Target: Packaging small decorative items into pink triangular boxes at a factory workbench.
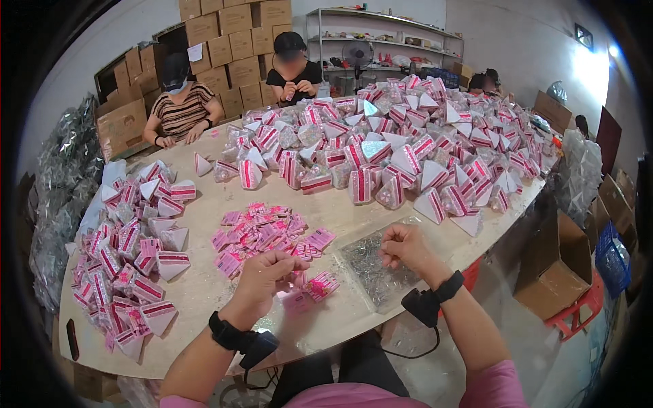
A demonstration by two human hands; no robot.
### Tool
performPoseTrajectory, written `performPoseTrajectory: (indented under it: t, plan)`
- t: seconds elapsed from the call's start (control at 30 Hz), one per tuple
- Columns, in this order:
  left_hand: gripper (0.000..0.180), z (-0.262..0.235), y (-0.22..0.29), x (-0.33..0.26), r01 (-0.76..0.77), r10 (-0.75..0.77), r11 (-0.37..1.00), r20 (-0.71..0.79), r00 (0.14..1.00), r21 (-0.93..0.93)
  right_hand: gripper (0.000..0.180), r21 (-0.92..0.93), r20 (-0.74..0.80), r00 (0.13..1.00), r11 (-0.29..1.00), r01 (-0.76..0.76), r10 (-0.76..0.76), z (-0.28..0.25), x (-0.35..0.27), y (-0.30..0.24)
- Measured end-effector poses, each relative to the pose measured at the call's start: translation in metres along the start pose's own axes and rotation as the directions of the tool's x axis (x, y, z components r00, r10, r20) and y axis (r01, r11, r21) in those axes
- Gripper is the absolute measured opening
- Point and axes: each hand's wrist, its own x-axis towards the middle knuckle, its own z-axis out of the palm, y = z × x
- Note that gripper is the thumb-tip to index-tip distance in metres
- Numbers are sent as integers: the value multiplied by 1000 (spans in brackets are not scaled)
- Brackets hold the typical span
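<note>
Left hand [267, 277] curls by uncountable pink rectangular cards [321, 286], right hand [411, 250] over one transparent rectangular tray [355, 283]; I cannot tell either's grip.

White walls [524, 51], glare [590, 71] at right. Rear: metal shelving unit [401, 44], electric fan [358, 52] before it, stacked cardboard cartons [241, 44] left. Floor [493, 306] grey (red plastic stool [581, 307] present).

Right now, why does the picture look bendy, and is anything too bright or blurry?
In the head view, the fisheye lens bends the table and blackens the corners; in the head view, glare whitens the upper-right wall; also in the head view, the pink card near the left hand looks slightly blurred.
</note>
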Motion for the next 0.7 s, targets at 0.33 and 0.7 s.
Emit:
performPoseTrajectory:
  t: [0.33, 0.7]
  plan:
    - [13, 4, -4, 6, 2, -2, 1000, -22, 1000, 13, 28, -458, 34, 996, 884, 92, -86, 5, -2, -29]
    - [15, 6, -6, 5, -5, 5, 1000, 4, 1000, 14, 23, -729, 201, 937, 595, 338, -286, -10, 0, -38]
